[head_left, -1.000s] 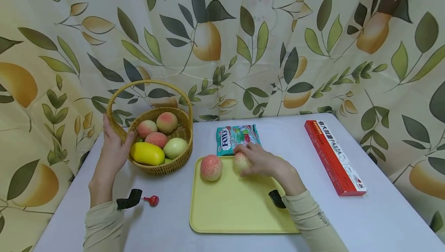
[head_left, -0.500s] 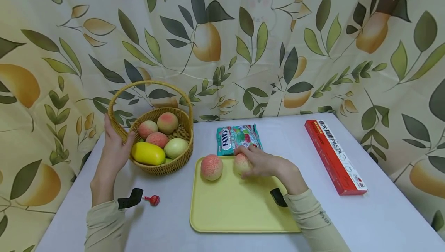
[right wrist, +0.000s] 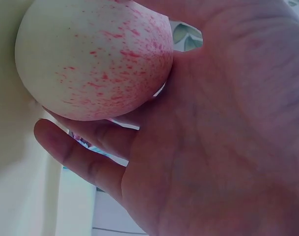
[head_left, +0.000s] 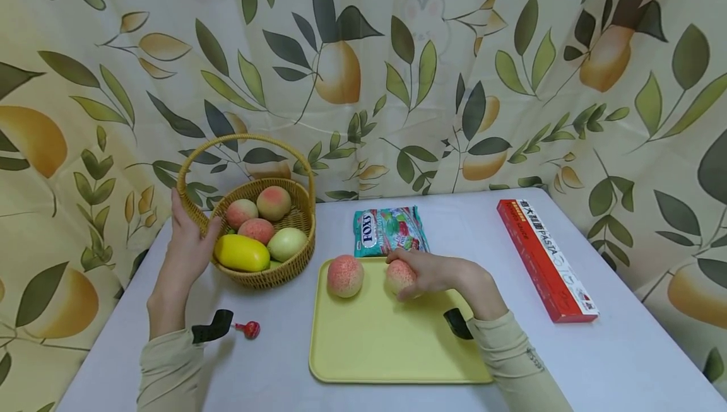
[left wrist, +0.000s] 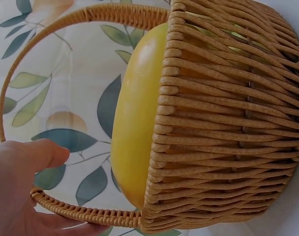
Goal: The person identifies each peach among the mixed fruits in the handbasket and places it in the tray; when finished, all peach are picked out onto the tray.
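My left hand (head_left: 187,243) holds the left side of the wicker basket's (head_left: 271,278) arched handle. In the left wrist view the handle (left wrist: 85,214) passes between the thumb and the fingers. Several peaches, a smooth yellow oblong fruit (head_left: 242,252) and a pale green round fruit (head_left: 287,243) lie in the basket. At the back of the yellow tray (head_left: 392,361), my right hand (head_left: 428,273) grips a pale peach with red speckles (head_left: 400,277), thumb and fingers around it. A second, pinker peach (head_left: 345,276) sits to its left on the tray, apart from the hand.
A teal FOX'S candy bag (head_left: 390,230) lies just behind the tray. To the right is a long red and white pasta box (head_left: 546,260). A red-wrapped lollipop (head_left: 250,329) lies left of the tray, near the left wrist. A patterned curtain (head_left: 363,84) hangs behind the table.
The peach in my right hand has turned, showing more of its pink side, and has shifted slightly right with the hand. My left hand stays on the basket handle.
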The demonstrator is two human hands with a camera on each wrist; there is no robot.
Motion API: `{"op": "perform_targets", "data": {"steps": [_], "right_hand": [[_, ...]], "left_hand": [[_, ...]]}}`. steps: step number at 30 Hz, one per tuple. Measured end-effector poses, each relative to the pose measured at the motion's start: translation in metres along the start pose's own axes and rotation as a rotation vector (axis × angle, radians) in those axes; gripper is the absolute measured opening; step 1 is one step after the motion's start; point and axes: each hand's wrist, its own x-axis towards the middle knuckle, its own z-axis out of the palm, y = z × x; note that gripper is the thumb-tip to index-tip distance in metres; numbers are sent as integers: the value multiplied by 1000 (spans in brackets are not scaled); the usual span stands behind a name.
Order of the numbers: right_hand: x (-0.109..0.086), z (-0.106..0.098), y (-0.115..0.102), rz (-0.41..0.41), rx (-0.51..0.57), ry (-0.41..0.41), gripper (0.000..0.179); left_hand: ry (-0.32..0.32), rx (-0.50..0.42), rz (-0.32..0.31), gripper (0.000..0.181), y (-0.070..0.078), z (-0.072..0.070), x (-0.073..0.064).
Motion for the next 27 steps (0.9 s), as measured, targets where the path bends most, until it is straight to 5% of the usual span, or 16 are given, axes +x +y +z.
{"op": "perform_targets", "data": {"steps": [9, 27], "right_hand": [[6, -2, 1, -41, -59, 74, 65], [3, -2, 1, -43, -31, 48, 69]], "left_hand": [[2, 10, 1, 98, -1, 0, 1], [10, -13, 23, 98, -2, 0, 2]]}}
